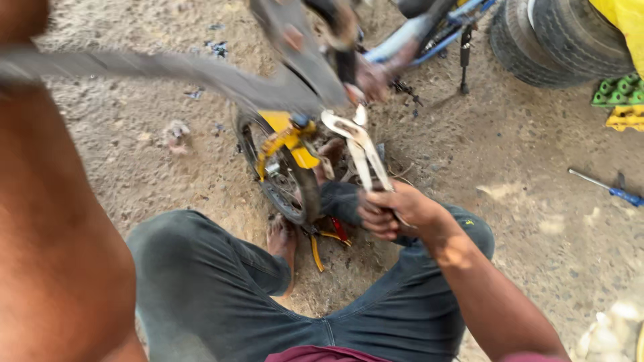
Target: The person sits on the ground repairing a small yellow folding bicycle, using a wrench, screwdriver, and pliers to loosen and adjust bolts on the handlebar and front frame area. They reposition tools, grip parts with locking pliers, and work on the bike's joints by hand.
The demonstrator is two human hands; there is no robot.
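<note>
Dirt floor [523, 167] | 1 wheel [285, 174] | R hand [396, 211] grip clenched on 1 pliers [359, 144] | L grip: can't tell

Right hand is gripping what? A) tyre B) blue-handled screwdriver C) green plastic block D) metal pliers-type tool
D: the right hand is closed around the handles of a metal pliers-type tool, whose head points at the yellow bicycle wheel fork; the blue-handled tool lies untouched on the ground to the right.
</note>
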